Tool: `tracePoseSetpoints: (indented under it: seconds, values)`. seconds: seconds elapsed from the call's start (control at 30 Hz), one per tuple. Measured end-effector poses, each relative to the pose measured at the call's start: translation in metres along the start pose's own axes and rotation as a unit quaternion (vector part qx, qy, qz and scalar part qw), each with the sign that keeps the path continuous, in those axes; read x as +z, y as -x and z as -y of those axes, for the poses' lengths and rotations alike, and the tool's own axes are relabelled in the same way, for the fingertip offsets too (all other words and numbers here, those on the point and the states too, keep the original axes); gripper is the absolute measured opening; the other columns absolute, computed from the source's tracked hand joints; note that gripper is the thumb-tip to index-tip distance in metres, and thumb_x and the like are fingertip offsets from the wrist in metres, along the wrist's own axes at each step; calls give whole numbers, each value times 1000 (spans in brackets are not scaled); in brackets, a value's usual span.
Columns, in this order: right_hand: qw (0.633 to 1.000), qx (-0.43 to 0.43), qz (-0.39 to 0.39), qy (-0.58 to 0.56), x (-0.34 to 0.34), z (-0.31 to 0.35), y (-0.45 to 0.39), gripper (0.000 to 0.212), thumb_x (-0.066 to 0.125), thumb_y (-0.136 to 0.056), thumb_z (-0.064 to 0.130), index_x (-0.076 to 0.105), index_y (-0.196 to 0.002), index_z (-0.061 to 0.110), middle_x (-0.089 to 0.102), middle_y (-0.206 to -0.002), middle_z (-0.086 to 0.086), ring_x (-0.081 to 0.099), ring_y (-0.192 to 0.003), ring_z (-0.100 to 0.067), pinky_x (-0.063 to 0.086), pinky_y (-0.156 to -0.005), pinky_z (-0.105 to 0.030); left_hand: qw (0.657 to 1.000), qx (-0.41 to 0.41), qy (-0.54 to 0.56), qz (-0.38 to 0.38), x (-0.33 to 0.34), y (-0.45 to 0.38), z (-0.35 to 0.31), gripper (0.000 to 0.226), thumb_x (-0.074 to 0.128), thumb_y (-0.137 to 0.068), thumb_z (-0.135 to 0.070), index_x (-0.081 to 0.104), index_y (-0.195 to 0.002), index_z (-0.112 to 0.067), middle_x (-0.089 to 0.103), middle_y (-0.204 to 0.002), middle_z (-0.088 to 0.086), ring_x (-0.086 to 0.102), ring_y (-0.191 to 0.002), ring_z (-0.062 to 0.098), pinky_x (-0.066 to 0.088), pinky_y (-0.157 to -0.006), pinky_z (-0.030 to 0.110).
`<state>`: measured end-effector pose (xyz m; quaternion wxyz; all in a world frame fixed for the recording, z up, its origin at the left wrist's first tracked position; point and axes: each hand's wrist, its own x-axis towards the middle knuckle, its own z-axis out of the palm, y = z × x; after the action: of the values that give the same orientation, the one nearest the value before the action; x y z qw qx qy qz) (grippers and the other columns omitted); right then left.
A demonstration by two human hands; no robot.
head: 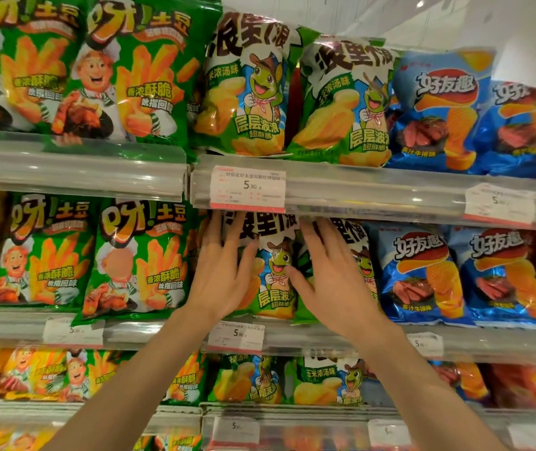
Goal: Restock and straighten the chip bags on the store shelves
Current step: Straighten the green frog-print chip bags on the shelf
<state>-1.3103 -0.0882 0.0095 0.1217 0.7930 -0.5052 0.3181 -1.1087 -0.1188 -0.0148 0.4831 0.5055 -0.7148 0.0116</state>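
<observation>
A green and white chip bag with a cartoon frog (275,271) stands upright on the middle shelf (325,333). My left hand (222,271) lies flat on its left side with straight, spread fingers. My right hand (328,275) presses its right side, fingers straight, thumb across the bag's front. A second frog bag (362,255) stands just to the right, partly hidden by my right hand.
Green fries bags (136,258) fill the shelf to the left and blue chip bags (423,271) stand to the right. The upper shelf (358,190) carries the same brands above, with a price tag (247,188) just over my hands. Lower shelves hold more bags.
</observation>
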Motion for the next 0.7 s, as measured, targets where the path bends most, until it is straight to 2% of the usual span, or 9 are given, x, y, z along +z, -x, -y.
tracePoseSetpoints:
  seconds: [0.07, 0.13, 0.2, 0.27, 0.37, 0.47, 0.53, 0.6, 0.7]
  values:
    - [998, 15, -18, 55, -4, -14, 7, 71, 45, -98, 50, 26, -156, 14, 30, -158, -19, 26, -148, -36, 26, -120, -52, 999, 22, -34, -7, -1, 8, -10, 57, 39, -103, -43, 27, -155, -25, 18, -163, 11, 20, -149, 30, 25, -120, 49]
    - [996, 51, -12, 75, -7, -31, 16, 72, 35, -98, 55, 24, -156, 14, 28, -159, -20, 27, -147, -38, 26, -119, -55, 998, 52, -40, -4, 1, 16, -27, 57, 46, -101, -38, 31, -154, -23, 24, -160, 13, 27, -145, 31, 31, -116, 47]
    - [994, 86, -1, 68, -12, -49, 24, 73, 33, -98, 57, 20, -157, 16, 26, -160, -18, 28, -146, -38, 31, -116, -56, 996, 87, -25, 8, 6, 21, -47, 54, 52, -99, -32, 38, -150, -21, 31, -154, 11, 37, -137, 26, 42, -108, 43]
    - [993, 111, 20, 34, -18, -62, 30, 74, 37, -99, 58, 15, -158, 19, 25, -161, -14, 29, -146, -34, 35, -114, -53, 994, 98, -5, 39, 14, 25, -67, 50, 53, -99, -30, 41, -148, -22, 32, -152, 6, 40, -133, 19, 45, -106, 38]
    - [982, 162, 70, -67, -28, -80, 33, 82, 48, -94, 60, 12, -159, 26, 34, -155, -10, 36, -142, -29, 39, -112, -48, 990, 49, 71, 111, 30, 25, -94, 54, 51, -101, -30, 32, -151, -33, 17, -158, -3, 25, -145, 16, 31, -117, 37]
    - [957, 174, 126, -196, -37, -96, 28, 83, 54, -87, 67, 16, -155, 41, 42, -150, 7, 39, -139, -18, 39, -113, -45, 978, -31, 121, 170, 46, 16, -108, 58, 46, -103, -33, 19, -153, -43, -2, -165, -6, 4, -153, 18, 15, -124, 37]
    - [943, 178, 162, -230, -41, -103, 22, 77, 63, -88, 57, 20, -151, 47, 42, -144, 16, 43, -134, -9, 40, -113, -36, 971, -69, 136, 185, 55, 9, -113, 59, 45, -104, -37, 15, -154, -45, -12, -166, -7, -3, -154, 19, 9, -120, 34]
    - [928, 185, 192, -259, -43, -107, 16, 73, 71, -88, 44, 23, -143, 53, 46, -139, 17, 50, -122, 2, 44, -106, -22, 965, -109, 143, 192, 63, 3, -117, 61, 44, -103, -43, 10, -154, -46, -14, -166, -6, -1, -154, 21, 10, -120, 34]
    - [917, 184, 238, -260, -42, -113, 8, 93, 77, -84, 42, 16, -155, 39, 42, -141, 17, 50, -125, -4, 44, -107, -27, 963, -144, 137, 182, 74, -2, -120, 65, 44, -102, -44, 6, -156, -44, -13, -166, -2, -2, -154, 23, 9, -123, 39]
